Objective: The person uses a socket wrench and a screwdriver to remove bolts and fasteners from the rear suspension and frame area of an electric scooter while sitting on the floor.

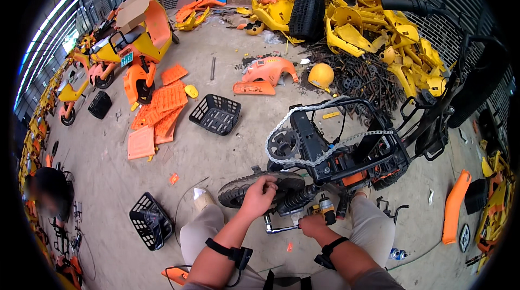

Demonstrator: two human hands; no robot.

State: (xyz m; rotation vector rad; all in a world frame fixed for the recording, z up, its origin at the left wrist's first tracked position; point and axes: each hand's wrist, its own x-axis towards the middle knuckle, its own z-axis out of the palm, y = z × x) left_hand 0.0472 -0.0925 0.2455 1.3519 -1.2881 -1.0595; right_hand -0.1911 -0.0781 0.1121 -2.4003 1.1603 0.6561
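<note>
In front of me a stripped black electric scooter frame [346, 167] lies tipped over, with a loose silver chain [281, 122] draped along it. My left hand [261, 195] is closed over the knobbly black wheel [233, 191], its fingers curled in; whatever they pinch is hidden. A bright metal wrench [283, 230] runs below the coil shock absorber [297, 199], and my right hand [314, 226] is wrapped around its right end. Just above that hand is a yellow-and-black power drill [327, 207], not held.
Black plastic baskets [215, 114] and stacked orange panels [160, 107] lie on the concrete floor. A heap of yellow body panels [357, 30] and dark metal parts [362, 76] rises behind. Orange-yellow scooters [138, 40] stand at left, where another person [51, 192] is low down.
</note>
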